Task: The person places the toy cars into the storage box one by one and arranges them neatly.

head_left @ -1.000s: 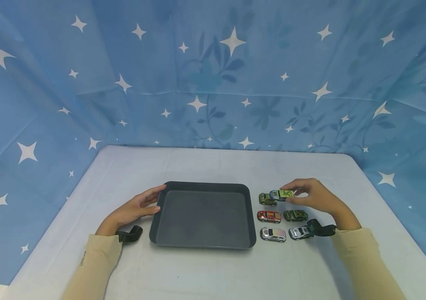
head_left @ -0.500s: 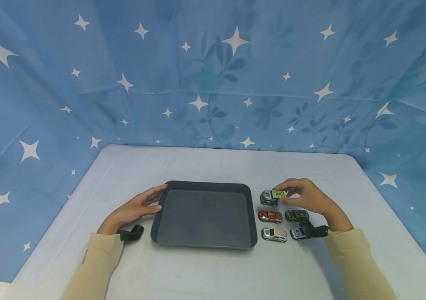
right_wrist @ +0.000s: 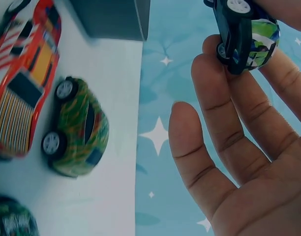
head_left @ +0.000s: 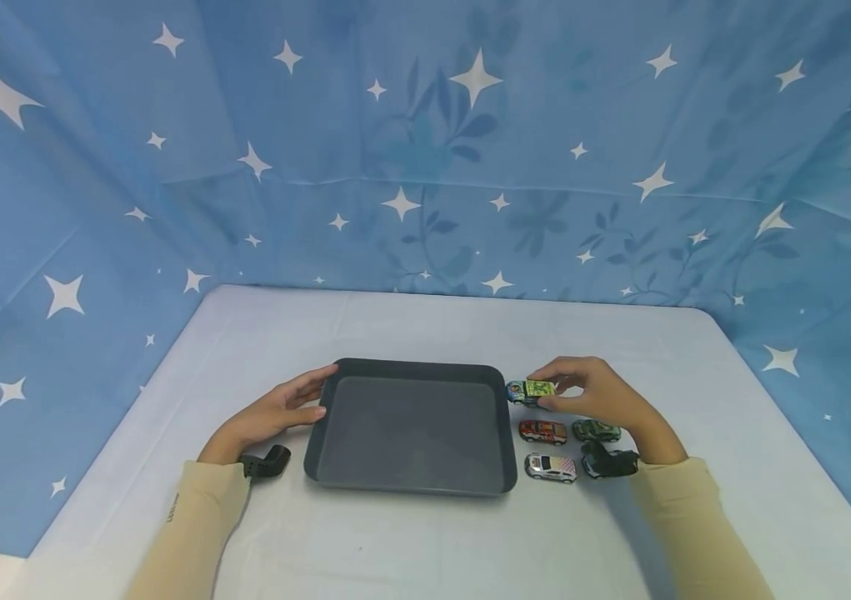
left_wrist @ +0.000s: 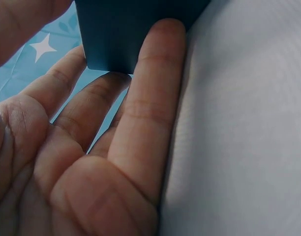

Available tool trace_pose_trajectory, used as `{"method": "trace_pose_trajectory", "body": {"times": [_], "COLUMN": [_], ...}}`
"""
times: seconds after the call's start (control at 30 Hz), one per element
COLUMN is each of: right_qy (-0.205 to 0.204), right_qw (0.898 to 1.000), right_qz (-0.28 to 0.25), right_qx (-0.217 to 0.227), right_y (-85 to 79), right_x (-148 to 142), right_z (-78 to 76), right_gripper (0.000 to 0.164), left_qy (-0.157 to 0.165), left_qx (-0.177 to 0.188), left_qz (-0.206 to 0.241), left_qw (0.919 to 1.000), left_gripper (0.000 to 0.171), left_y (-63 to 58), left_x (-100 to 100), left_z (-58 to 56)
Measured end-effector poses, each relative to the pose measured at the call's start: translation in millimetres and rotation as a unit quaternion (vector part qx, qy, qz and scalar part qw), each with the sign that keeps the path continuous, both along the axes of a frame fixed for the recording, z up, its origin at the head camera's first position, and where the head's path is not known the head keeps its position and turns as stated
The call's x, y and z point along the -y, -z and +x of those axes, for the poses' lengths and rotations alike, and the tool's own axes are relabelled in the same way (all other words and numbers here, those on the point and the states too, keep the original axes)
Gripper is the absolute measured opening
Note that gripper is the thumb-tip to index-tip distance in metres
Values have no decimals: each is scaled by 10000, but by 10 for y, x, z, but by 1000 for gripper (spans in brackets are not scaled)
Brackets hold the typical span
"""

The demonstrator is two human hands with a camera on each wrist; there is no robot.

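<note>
From my station I see the right hand (head_left: 596, 398) pinching a blue-and-green toy car (head_left: 528, 391) above the table (head_left: 425, 542), right of centre, just beside the far right corner of the tray (head_left: 413, 433). Left hand (head_left: 272, 418), fingers extended, touches the tray's left edge. Toward the table's right edge, I count a red car (head_left: 543, 432) and a white car (head_left: 550, 468) near the tray.

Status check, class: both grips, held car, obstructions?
Right grip: pinching blue-and-green toy car, raised. Left grip: touching dark-grey rectangular tray. Possible obstruction: tray's rim.
</note>
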State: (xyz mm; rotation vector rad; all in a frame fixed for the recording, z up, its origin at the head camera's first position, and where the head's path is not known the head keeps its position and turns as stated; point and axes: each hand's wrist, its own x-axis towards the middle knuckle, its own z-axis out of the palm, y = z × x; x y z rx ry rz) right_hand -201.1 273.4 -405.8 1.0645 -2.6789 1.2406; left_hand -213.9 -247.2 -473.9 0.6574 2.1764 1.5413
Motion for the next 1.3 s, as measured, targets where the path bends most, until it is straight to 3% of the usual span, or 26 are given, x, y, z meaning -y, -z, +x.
{"method": "trace_pose_trajectory", "body": {"times": [0.47, 0.97, 1.3], "right_qy": [29, -32, 34], "right_qw": [9993, 9999, 9997], "right_qz": [-84, -44, 16], "right_qx": [372, 123, 259], "right_y": [47, 75, 90], "right_x": [255, 514, 643], "right_z": [-28, -76, -81], "right_gripper": [27, 24, 23], "left_qy": [-10, 10, 3], "left_qx": [85, 121, 152], "left_qz": [66, 35, 42], "left_qw": [9999, 9999, 9999], "left_gripper": [78, 78, 78], "left_y": [8, 21, 20], "left_x": [12, 22, 21], "left_z": [-7, -36, -40]}}
